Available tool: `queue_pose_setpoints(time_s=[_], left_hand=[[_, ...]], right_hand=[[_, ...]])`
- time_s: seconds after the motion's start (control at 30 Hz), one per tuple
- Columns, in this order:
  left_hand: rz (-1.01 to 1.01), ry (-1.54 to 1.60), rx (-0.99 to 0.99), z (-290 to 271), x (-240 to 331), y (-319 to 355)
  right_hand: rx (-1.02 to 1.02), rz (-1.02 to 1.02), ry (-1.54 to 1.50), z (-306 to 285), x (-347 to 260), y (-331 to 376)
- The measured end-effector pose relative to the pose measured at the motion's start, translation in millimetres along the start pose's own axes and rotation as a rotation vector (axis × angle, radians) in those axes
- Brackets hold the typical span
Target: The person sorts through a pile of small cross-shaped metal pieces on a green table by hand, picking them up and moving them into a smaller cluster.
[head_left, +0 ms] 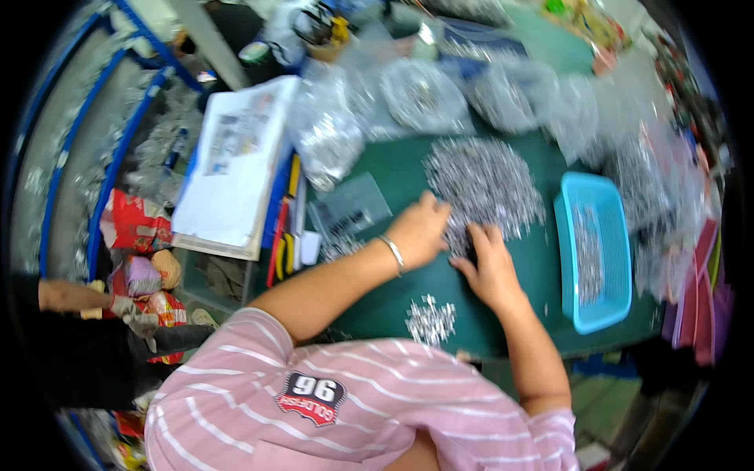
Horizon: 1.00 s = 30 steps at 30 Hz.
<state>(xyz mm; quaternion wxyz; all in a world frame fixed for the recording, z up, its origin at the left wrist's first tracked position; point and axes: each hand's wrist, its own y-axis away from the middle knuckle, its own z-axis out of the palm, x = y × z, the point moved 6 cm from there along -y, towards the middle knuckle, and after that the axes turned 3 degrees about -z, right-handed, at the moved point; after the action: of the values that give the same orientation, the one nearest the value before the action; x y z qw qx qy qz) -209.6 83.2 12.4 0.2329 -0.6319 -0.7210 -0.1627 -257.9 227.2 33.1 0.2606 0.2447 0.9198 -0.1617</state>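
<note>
So you've got both hands at the near edge of that big pile of small silvery metal parts (491, 180) on the green tabletop (377, 302). The pile lies just past your fingers, mostly ahead of your right hand (491, 271) and ahead and to the right of your left hand (418, 233).

Your left fingertips are right at the pile's near-left edge, curled down toward it. It's blurry there, so I can't tell if you're pinching any parts or just touching them. Your right hand is loose: thumb out to the side, a clear gap between it and the fingers, and those fingertips reach the pile's near edge. A few parts lie in the space between your 2 hands.

There are 2 smaller heaps as well. 1 is a small bright heap (430, 320) between your forearms, near your shirt and well apart from your fingers. The other is a low scatter of parts (339, 250) just beside your left wrist, next to a flat clear bag (352, 208) with some dark bits in it.

Off to your right there's 1 light blue basket (565, 259) with more small parts on its bottom, well apart from your right hand. Clear plastic bags (424, 94) line the far side of the pile, and a stack of papers (236, 157) sits to your left.
</note>
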Motion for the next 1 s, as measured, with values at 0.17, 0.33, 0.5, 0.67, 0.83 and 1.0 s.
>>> queue_pose_setpoints(time_s=[0.17,0.33,0.5,0.67,0.83,1.0], left_hand=[[-0.035,0.108,0.041,-4,-6,-8],[-0.137,0.35,0.072,-2,-18,-29],[-0.054,0.411,0.24,-27,-3,-38],[0.038,0.185,0.183,-28,7,-17],[-0.032,0.103,0.122,2,3,4],[-0.062,0.285,0.148,8,-5,6]], right_hand=[[0.073,-0.073,0.005,25,-3,-25],[0.167,-0.02,-0.211,16,14,-51],[0.271,-0.044,-0.232,-13,10,-75],[0.033,-0.152,-0.036,-17,-3,-58],[0.095,-0.227,-0.01,12,-27,-27],[0.048,-0.185,-0.099,17,-19,-36]])
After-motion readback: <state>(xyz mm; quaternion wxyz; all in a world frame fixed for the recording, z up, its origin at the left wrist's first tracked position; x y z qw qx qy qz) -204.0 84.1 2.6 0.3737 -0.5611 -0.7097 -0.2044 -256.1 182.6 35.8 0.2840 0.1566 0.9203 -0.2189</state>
